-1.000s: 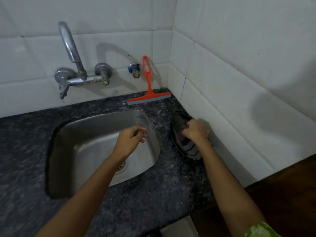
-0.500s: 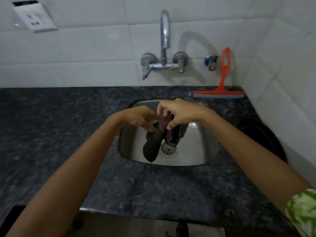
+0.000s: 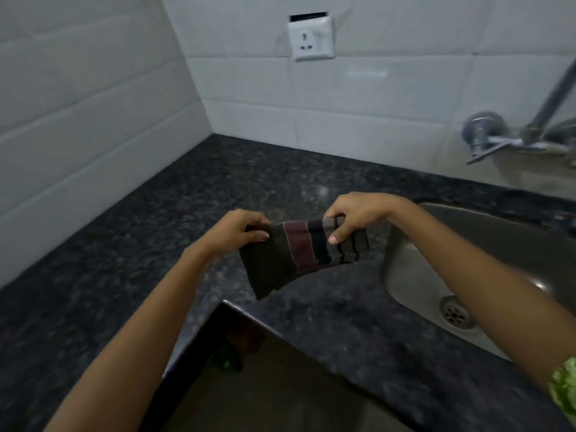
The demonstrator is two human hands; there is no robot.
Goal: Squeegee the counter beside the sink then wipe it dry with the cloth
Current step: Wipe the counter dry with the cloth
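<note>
A dark striped cloth [image 3: 299, 254] with maroon and black bands hangs spread between both hands above the black speckled counter [image 3: 193, 194] left of the steel sink [image 3: 486, 254]. My left hand [image 3: 240, 229] pinches its left top corner. My right hand [image 3: 352, 216] pinches its right top edge near the sink's rim. The cloth's lower corner hangs just above the counter's inner corner edge. The squeegee is out of view.
A chrome wall tap [image 3: 523, 132] juts out at the right above the sink. A white wall socket [image 3: 311, 37] sits on the tiled back wall. The L-shaped counter runs along the left wall; its inner front edge [image 3: 224, 304] drops to the floor.
The view has swung left from the sink to the counter's corner. The cloth, bunched over the sink half a second ago, is now stretched flat between both hands over the counter.
</note>
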